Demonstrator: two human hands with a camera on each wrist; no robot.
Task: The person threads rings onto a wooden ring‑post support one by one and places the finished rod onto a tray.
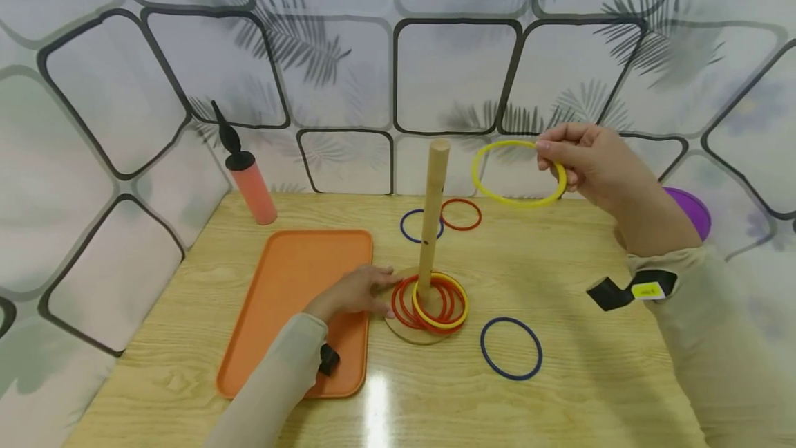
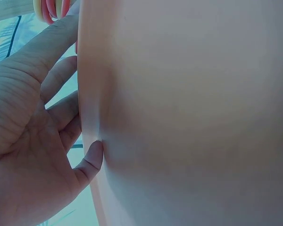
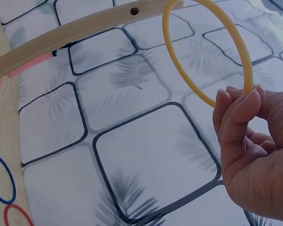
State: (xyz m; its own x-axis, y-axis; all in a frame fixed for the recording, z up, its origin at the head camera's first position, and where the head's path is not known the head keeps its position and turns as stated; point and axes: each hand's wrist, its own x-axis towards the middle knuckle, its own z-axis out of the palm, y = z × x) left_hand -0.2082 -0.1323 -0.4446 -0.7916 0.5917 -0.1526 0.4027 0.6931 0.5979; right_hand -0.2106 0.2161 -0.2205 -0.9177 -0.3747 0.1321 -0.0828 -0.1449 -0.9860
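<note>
We hold the yellow ring point(image 1: 527, 204) above the tabletop point(image 1: 578, 393) in our right hand point(image 1: 600, 164), thumb and fingers pinching its right side, near the peg point(image 1: 433, 213) but apart from it. Our left hand point(image 1: 354, 292) grips nothing, its fingers loosely spread by the base point(image 1: 419, 339). We judge the ring light, stiff enough to keep its round shape and perhaps slightly slick; a gentle pinch on the side away from the peg suits it.

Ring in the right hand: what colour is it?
The ring is yellow, seen best in the right wrist view.
</note>
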